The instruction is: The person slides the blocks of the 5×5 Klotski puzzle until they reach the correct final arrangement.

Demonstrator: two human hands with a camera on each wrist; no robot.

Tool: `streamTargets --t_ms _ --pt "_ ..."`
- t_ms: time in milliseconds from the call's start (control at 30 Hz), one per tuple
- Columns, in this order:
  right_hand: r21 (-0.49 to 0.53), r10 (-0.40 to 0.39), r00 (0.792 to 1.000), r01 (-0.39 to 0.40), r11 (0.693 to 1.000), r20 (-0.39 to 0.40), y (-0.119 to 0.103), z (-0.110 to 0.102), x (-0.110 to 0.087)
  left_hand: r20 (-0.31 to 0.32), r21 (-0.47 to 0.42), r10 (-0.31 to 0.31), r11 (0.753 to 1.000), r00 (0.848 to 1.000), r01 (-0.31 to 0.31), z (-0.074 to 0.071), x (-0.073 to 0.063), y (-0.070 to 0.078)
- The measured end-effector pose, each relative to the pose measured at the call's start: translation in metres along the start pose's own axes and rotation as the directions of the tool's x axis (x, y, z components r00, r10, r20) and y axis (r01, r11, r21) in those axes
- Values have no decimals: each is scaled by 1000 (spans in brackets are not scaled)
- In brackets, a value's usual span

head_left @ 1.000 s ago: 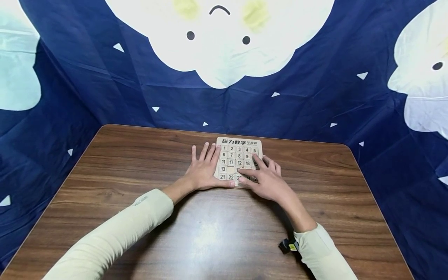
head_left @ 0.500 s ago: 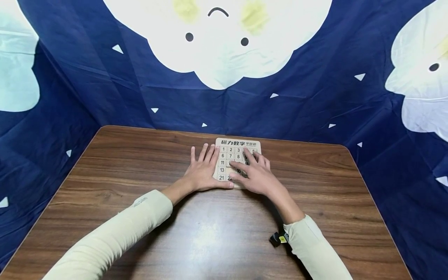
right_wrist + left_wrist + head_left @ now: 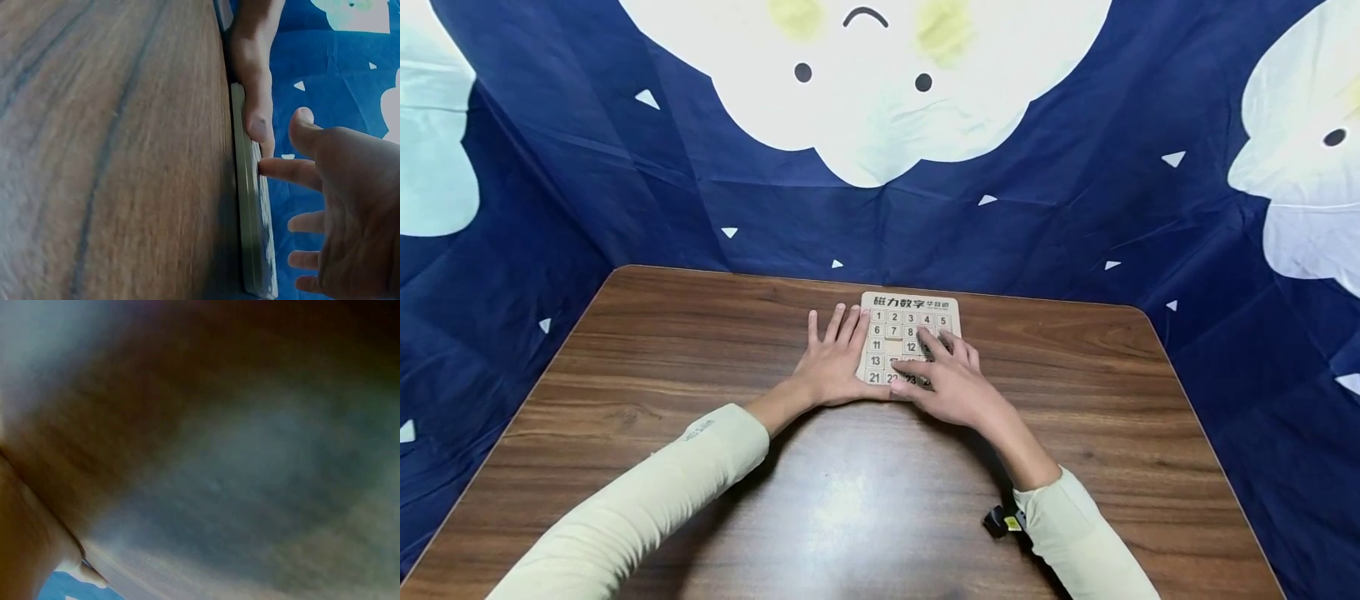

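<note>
A pale wooden number slide puzzle (image 3: 913, 297) lies flat on the table, its tiles in rows under a printed heading. My left hand (image 3: 835, 369) rests along its left side, fingers straight and spread, thumb along the near edge. Over the right part is my right hand (image 3: 957, 387), index fingertip on the tile marked 17 (image 3: 889, 362). Directly above that tile shows a bare slot (image 3: 893, 347). Several tiles at the right are hidden under the right hand. In the right wrist view the puzzle's side (image 3: 245, 219) is seen edge-on, with the extended index finger (image 3: 290, 172) touching its top.
The brown wood-grain table (image 3: 700, 333) spreads around the puzzle, its back edge just behind it. A blue cloth (image 3: 647, 200) with white clouds hangs behind and at both sides. A small black device (image 3: 996, 522) sits at the right wrist. The left wrist view is mostly blurred.
My right hand moved left over the puzzle, then drew slightly back toward me. Tile 17 slid down one row, so the bare slot is now above it. My left hand stayed put.
</note>
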State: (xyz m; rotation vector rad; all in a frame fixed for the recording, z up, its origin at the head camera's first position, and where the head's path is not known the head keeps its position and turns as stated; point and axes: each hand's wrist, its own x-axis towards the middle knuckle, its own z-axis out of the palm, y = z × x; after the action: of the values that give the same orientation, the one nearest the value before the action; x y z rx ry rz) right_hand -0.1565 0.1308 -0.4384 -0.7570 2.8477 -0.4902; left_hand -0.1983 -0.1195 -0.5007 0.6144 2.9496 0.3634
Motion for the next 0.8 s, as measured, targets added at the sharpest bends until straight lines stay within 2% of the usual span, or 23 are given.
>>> streamTargets --t_ms 200,333,567,700,800 --pt "37 63 996 -61 997 -65 15 -6 0 19 -6 -20 1000 1000 20 -1 2 2" --pt "35 94 994 -92 995 -57 19 -9 0 32 -1 -29 1000 999 29 -1 3 2" --pt "18 76 997 -76 997 -2 12 -1 9 6 -7 -2 1000 1000 2 -3 2 1" --pt "10 50 999 -50 999 -14 8 0 12 -3 -7 -2 1000 1000 2 -4 1 1" --pt "8 53 998 -53 999 -38 8 -1 6 2 -9 -2 1000 1000 2 -4 0 2"
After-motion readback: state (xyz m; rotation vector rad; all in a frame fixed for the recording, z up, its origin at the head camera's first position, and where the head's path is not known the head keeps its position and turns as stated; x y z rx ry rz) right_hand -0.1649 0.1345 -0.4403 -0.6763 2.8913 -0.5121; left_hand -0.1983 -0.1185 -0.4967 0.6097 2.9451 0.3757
